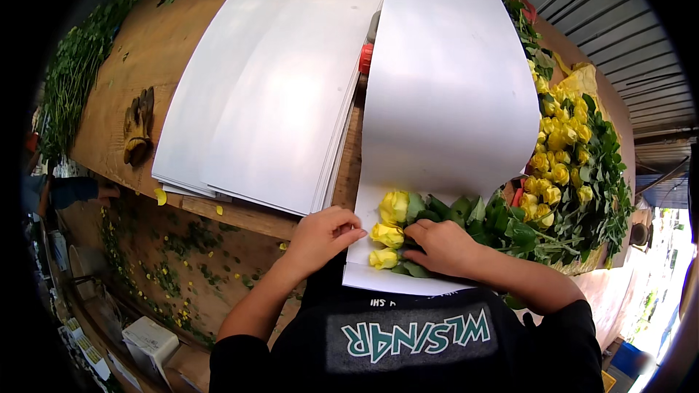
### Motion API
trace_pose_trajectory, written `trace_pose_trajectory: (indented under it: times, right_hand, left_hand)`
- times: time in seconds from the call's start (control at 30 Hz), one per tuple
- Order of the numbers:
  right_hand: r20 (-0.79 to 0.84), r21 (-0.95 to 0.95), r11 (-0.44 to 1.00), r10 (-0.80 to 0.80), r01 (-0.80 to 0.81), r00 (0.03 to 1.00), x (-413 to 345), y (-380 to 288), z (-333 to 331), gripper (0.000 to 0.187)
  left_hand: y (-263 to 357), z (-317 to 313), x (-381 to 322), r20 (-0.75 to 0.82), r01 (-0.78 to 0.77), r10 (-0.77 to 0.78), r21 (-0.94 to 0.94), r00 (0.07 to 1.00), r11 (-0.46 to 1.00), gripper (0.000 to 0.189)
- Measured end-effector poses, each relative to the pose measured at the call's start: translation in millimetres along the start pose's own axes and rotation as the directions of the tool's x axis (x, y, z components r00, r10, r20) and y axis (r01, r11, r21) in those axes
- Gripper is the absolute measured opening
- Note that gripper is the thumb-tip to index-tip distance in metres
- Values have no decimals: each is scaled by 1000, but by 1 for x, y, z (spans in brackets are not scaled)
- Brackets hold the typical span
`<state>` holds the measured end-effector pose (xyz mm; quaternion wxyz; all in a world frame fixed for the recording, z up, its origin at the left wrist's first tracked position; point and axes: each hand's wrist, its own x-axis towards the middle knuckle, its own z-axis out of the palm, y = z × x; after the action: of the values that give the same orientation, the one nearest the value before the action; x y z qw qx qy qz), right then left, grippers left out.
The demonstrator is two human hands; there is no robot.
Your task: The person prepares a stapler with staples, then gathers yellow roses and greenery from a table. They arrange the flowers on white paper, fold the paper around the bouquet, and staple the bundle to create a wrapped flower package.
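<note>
My right hand (445, 245) grips several yellow roses (387, 234) just behind their heads, its fingers partly hidden among the leaves. The roses lie on the near end of a white sheet (448, 82), with three blooms facing left and the leafy stems (502, 224) running right under my forearm. Along the sheet's left edge, my left hand (327, 234) is loosely curled, its thumb and fingertips slightly apart, with nothing visible in it. The sheet's near edge is folded up close to my shirt.
A stack of white sheets (273, 93) lies left on the wooden table (202, 22). More yellow roses (557, 158) are heaped right. Farther left are a work glove (138, 125) and cut green stems (79, 76). Another person's hand (108, 192) shows at the left edge. Leaves and petals litter the floor (218, 262).
</note>
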<state>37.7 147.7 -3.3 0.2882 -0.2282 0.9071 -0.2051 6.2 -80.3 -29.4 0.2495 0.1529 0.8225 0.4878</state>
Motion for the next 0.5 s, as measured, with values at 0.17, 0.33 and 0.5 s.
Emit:
trace_pose_trajectory:
  times: [0.17, 0.33, 0.5]
  right_hand:
    - [-101, 38, 999, 19, -15, 995, 0, 1, 4, 20]
    - [-196, 22, 999, -32, 37, 980, 1, 9, 1, 15]
    - [10, -120, 992, -44, 45, 999, 2, 0, -5, 14]
  left_hand:
    - [18, 7, 16, 353, -367, 322, 67, 879, 928, 19]
    - [8, 11, 18, 495, -538, 408, 150, 767, 830, 20]
    - [16, 7, 21, 524, -719, 515, 327, 678, 614, 16]
